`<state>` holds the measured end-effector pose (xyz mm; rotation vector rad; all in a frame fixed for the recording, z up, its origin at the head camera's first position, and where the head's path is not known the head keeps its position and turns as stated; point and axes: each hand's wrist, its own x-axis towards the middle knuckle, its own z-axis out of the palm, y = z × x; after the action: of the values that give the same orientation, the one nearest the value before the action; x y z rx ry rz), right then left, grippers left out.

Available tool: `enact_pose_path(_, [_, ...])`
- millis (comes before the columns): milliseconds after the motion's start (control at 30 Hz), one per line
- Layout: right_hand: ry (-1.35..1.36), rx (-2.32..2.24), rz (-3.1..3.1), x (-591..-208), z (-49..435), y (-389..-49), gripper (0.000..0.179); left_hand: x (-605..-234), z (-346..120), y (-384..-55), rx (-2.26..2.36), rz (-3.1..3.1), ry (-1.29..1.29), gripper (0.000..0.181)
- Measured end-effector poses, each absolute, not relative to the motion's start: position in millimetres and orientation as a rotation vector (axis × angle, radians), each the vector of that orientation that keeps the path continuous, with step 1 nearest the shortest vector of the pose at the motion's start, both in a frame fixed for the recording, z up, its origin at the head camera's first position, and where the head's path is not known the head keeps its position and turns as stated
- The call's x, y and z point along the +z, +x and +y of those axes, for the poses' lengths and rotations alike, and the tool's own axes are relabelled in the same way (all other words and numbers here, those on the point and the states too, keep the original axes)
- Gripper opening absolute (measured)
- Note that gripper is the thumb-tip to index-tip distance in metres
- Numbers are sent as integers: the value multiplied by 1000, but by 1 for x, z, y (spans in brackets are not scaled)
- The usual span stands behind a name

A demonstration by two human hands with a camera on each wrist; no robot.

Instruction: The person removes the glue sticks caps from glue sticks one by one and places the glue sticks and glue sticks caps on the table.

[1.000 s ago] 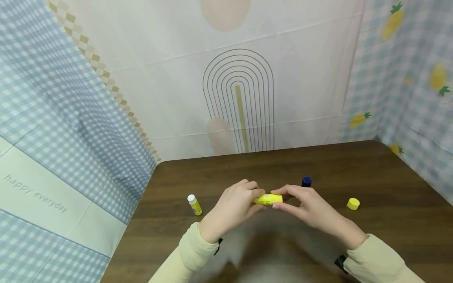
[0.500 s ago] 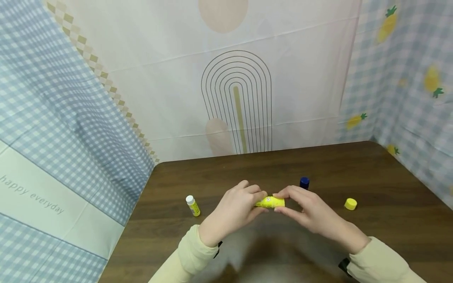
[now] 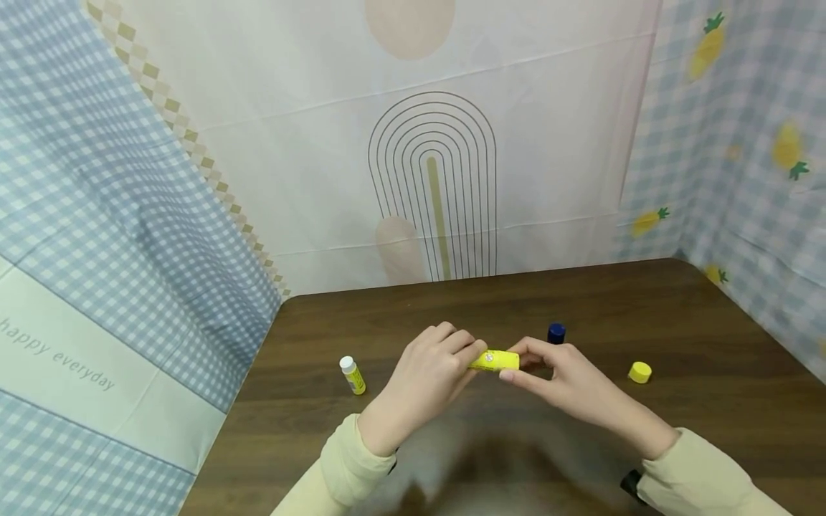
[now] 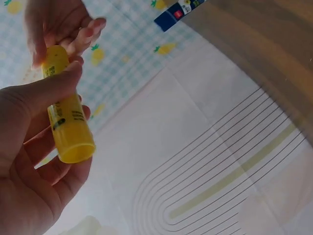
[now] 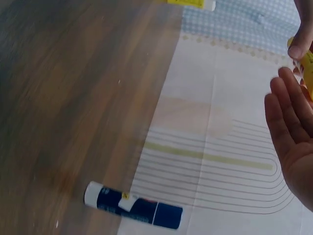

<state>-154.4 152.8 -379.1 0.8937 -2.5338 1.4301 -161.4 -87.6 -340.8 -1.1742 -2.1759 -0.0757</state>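
1. Head view: A brown wood-grain counter (image 3: 413, 308) stood before a pale cloth (image 3: 555, 143) printed with nested arch lines. A blue checked cloth (image 3: 161, 179) reading "happy everyday" hung at left, a pineapple-print cloth (image 3: 736, 201) at right. On the counter, a white-capped tube (image 3: 353, 376) stood left of the hands, a dark blue tube (image 3: 556, 333) stood partly hidden behind the right hand (image 3: 568, 376), and a yellow cap (image 3: 639, 373) sat farther right. Above the counter, a yellow tube (image 3: 497, 360) lay nearly level between the hands: the left hand (image 3: 432, 365) gripped one end, and the right hand's thumb and forefinger pinched the other.
2. Left wrist view: The yellow tube was glossy, with dark print and a round, rimmed end; its contents could not be made out. The left thumb crossed its side.
3. Right wrist view: The dark blue tube had a white base and a label. The right hand's other fingers were extended.
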Motion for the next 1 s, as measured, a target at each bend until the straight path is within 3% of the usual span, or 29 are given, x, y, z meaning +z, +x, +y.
enact_pose_path(200, [861, 1676, -2580, -375, 150, -154, 12, -340, -86, -160, -17, -2085, -1152, 20])
enact_pose_path(333, [931, 1587, -2469, -374, 147, -151, 9, -338, -87, -159, -4, -2053, -1149, 23])
enact_pose_path(767, [1082, 1217, -2257, -376, 144, -150, 31, -324, -92, -155, -85, -2173, -1224, 32])
enact_pose_path(1000, [1217, 1042, -2181, -378, 145, -155, 29, -324, -98, -156, -250, -2306, -1274, 33])
